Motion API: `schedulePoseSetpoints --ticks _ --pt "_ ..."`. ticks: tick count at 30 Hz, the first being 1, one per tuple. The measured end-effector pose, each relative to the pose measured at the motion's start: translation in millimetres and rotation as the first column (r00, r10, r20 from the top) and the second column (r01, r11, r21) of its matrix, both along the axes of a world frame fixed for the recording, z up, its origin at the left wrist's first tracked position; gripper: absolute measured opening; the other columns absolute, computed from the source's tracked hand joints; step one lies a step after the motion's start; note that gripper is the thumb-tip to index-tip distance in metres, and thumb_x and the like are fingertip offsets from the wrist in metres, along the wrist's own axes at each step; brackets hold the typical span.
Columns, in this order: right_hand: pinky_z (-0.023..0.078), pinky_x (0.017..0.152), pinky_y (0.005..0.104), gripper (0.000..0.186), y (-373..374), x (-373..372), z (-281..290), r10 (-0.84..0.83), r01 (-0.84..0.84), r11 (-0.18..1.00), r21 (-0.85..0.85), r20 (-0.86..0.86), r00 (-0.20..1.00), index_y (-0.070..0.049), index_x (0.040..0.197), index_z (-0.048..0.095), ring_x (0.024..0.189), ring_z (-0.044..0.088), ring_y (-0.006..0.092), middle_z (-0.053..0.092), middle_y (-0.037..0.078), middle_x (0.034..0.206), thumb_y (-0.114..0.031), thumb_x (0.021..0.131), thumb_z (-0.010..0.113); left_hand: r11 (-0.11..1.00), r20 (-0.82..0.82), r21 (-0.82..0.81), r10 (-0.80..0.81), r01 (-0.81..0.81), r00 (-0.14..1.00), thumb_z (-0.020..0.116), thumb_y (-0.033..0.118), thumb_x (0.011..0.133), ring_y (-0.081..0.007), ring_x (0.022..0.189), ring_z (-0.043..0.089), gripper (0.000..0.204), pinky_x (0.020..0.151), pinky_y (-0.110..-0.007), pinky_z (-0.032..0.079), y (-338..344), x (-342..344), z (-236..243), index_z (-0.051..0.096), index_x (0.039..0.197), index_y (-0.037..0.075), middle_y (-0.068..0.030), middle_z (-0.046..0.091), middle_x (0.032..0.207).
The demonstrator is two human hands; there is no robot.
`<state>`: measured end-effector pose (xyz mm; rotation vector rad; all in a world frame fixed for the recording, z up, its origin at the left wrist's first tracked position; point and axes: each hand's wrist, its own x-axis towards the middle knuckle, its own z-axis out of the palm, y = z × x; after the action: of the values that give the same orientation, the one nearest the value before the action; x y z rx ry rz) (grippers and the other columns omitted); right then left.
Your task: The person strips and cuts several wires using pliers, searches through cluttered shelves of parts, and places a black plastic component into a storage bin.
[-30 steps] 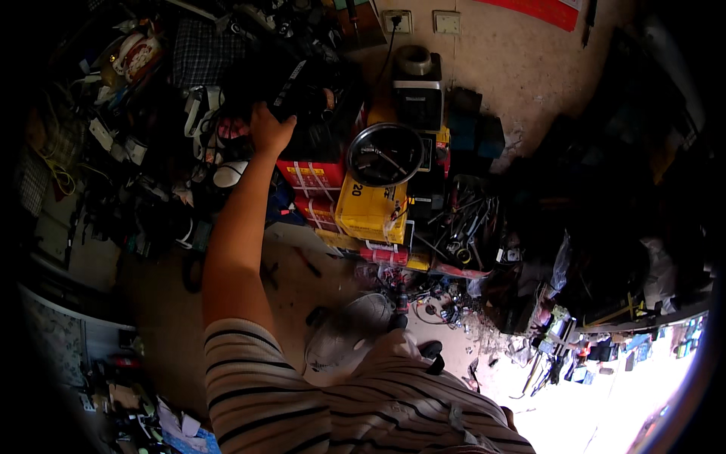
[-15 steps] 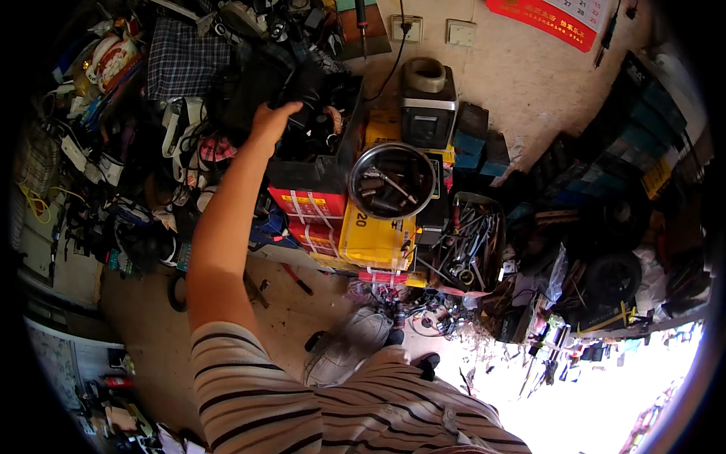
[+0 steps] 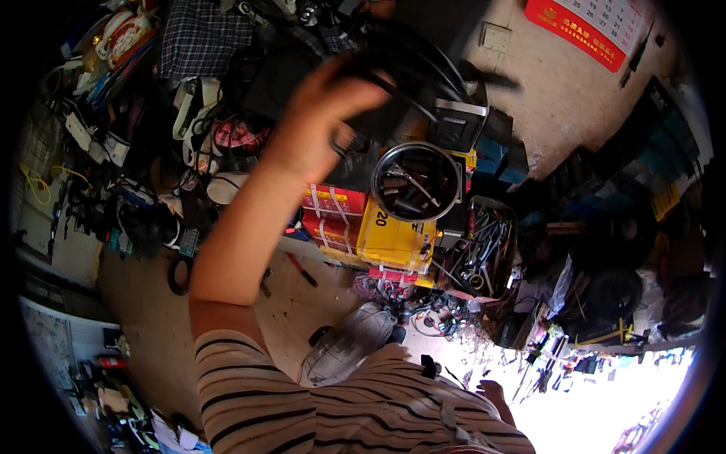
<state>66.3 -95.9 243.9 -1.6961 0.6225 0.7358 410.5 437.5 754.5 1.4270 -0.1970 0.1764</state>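
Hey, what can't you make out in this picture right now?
In the head view:
- Left hand: motion blur hides its exact grip.
- Dark thing in that hand: blurred and in shadow, so its kind is unclear.
- Right hand: too small to tell whether it holds anything.
- Round bowl: the dark parts inside hide most of its bottom.
- Wall calendar: cut off by the top edge.

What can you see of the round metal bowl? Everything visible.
The round bowl looks like shiny metal, with a bright rim and darker inside. It sits open side up over the far end of the yellow box, holding dark cylindrical pieces and a silver tool. Its underside is hidden. The left hand is apart, up-left of it.
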Motion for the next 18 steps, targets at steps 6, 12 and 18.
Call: schedulePoseSetpoints --ticks 6,12,18 --pt "0.05 0.063 0.0359 0.036 19.9 22.7 24.0 -0.106 0.106 0.994 -0.004 -0.17 0.98 0.0 0.116 0.052 0.083 0.065 0.0277 0.064 0.016 0.103 -0.027 0.092 0.05 0.976 -0.294 0.008 -0.205 0.217 0.934 0.07 0.016 0.073 -0.0147 0.092 0.058 0.049 0.084 -0.027 0.045 -68.6 13.2 -133.5 0.053 0.116 0.0 -0.0076 0.061 0.102" --pt "0.052 0.063 0.0308 0.026 -11.2 -32.8 -33.9 0.048 -0.049 0.999 -0.011 -0.043 0.998 0.002 0.107 0.058 0.08 0.065 0.0219 0.066 0.012 0.093 -0.015 0.089 0.053 0.696 -0.032 0.697 0.274 -0.175 0.961 0.073 0.032 0.065 -0.0341 0.108 0.05 0.078 0.089 -0.04 0.043 -80.4 42.3 -236.9 0.04 0.125 -0.006 -0.0221 0.051 0.113" --pt "0.051 0.076 0.0348 0.025 -80.2 -109.4 -128.8 0.823 -0.684 0.457 -0.568 -0.022 0.568 -0.014 0.104 0.065 0.088 0.064 0.0223 0.067 0.005 0.098 -0.027 0.087 0.053 0.346 0.212 0.849 0.472 -0.4 0.856 0.073 0.033 0.067 -0.036 0.105 0.048 0.08 0.086 -0.046 0.044 -102.3 65.9 -242.0 0.036 0.129 -0.001 -0.0207 0.045 0.115"
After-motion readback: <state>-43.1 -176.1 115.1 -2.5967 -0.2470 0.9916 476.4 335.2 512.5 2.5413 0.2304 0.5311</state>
